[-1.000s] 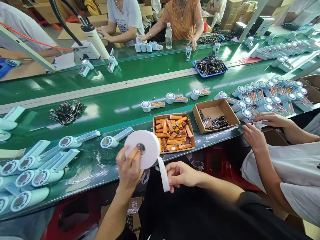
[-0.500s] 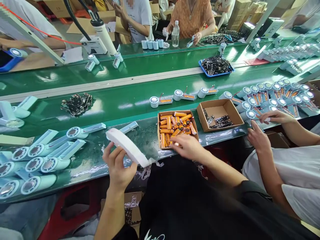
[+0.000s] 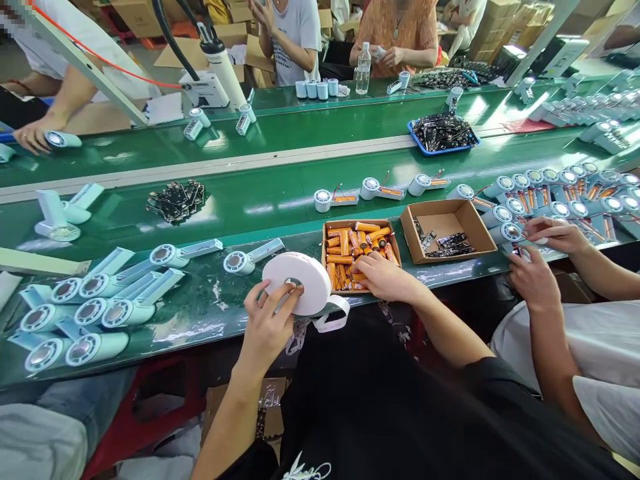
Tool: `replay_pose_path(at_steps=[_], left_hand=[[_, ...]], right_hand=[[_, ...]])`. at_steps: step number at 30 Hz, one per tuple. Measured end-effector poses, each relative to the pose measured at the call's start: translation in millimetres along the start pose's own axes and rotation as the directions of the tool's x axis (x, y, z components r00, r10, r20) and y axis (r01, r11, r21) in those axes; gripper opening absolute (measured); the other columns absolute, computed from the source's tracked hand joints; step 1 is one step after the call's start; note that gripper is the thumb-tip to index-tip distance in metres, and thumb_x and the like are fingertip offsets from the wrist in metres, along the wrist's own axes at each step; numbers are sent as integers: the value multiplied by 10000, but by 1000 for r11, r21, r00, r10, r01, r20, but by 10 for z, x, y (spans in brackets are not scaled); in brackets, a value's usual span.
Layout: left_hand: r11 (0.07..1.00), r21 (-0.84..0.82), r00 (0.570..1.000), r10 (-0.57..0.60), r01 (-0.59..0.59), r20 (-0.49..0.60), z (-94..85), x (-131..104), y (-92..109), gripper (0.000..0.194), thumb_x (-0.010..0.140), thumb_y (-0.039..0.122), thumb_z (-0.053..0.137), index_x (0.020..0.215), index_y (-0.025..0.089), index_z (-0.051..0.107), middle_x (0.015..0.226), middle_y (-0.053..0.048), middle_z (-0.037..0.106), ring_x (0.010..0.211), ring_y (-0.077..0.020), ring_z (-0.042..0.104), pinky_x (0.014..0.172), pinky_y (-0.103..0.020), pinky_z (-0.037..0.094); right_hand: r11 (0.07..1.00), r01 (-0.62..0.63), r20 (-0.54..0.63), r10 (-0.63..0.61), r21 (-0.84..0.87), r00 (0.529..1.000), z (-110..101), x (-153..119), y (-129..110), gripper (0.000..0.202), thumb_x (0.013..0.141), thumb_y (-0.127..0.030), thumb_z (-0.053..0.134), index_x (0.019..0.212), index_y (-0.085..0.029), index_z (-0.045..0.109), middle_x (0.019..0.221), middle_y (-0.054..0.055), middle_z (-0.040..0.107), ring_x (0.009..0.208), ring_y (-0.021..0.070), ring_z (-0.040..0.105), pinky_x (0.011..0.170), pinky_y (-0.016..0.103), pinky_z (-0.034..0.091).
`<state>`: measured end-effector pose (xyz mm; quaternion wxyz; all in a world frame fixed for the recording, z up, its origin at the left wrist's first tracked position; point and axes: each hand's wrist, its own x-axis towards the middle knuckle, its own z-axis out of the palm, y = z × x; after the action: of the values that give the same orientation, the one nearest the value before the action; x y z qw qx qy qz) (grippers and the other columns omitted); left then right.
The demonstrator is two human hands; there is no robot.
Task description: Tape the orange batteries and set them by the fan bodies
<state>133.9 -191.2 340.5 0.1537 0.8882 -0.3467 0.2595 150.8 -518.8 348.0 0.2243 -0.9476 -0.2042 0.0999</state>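
Note:
My left hand (image 3: 270,320) grips a roll of white tape (image 3: 307,277), with fingers at its centre hole. A loose strip of the tape curls off its lower right side. My right hand (image 3: 385,275) reaches into a cardboard box (image 3: 324,257) of orange cylindrical batteries (image 3: 345,241), its fingers curled on one battery at the near side; the fingertips are partly hidden. Just behind the tape roll lies a light-blue handheld fan housing (image 3: 240,261) with its handle open.
Several blue fan housings (image 3: 117,312) lie at left. A carton (image 3: 450,230) with circuit boards stands right of the batteries. A co-worker's hands (image 3: 543,257) work at right beside many fan bodies. Circuit boards (image 3: 177,201) are piled on the green belt (image 3: 250,193).
The tape roll has turned from edge-on to face-on and moved right, closer to the battery box. My right hand has shifted slightly within the box, fingers now curled among the batteries.

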Motion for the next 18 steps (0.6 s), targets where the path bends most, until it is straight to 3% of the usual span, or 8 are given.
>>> replay_pose_path(at_steps=[2,3,6,7,9,13,15,18], left_hand=[[1000,8,1000,9,-9,25,-8,-33,-22,708,838,-17,611,1472,296,601,1271,-90,708,1427,-369,389,1092,-536,534],[1000,17,999,17,-17,38,-9,-48,-29,711,844,-7,608,1484,302,596,1289,-89,705,1438,-368,380,1090,-525,542],[996,68,995,53,-59,79,-10,-65,-32,700,867,13,603,1500,311,590,1330,-85,699,1427,-365,403,1086,-509,542],[993,83,994,71,-78,88,-10,-56,-26,697,872,14,604,1502,313,589,1337,-81,701,1414,-362,419,1083,-500,541],[988,97,989,109,-119,100,-12,-17,-5,692,882,18,614,1506,315,586,1342,-69,706,1393,-349,439,1077,-473,539],[980,92,979,162,-174,124,-32,104,34,651,907,38,638,1492,320,599,1317,-37,721,1350,-320,460,1094,-439,514],[978,112,979,163,-177,123,-57,159,38,627,916,53,645,1476,332,614,1300,-27,727,1323,-319,465,1085,-442,507],[971,175,986,152,-162,65,-115,224,28,626,909,70,669,1469,345,621,1261,-19,739,1262,-322,475,1020,-442,514]], right_hand=[[952,-70,-60,92,297,994,-41,-57,34,276,934,-211,654,1205,-164,687,1123,113,730,1099,259,657,1016,447,525],[883,-83,-104,146,461,984,-70,-91,33,332,921,-266,696,1239,-177,679,1104,94,738,1065,242,684,991,433,549],[647,33,-268,268,761,925,-173,-189,-55,563,805,-457,835,1284,-194,702,1098,76,749,949,217,728,890,392,616],[621,77,-311,278,780,909,-202,-211,-108,583,764,-494,865,1244,-191,735,1104,80,753,914,213,730,846,377,631],[660,99,-346,255,744,903,-234,-225,-222,532,732,-525,885,1128,-181,795,1084,87,767,855,208,727,765,349,640],[773,49,-260,152,633,954,-167,-146,-350,453,774,-509,864,1076,-174,823,920,59,790,855,224,732,797,341,628],[728,47,-236,159,684,959,-96,-100,-344,503,796,-504,849,1177,-181,797,953,54,798,908,234,744,866,358,624],[559,67,-191,166,826,968,38,-84,-348,686,788,-497,860,1389,-220,681,1176,70,783,1067,244,746,937,369,617]])
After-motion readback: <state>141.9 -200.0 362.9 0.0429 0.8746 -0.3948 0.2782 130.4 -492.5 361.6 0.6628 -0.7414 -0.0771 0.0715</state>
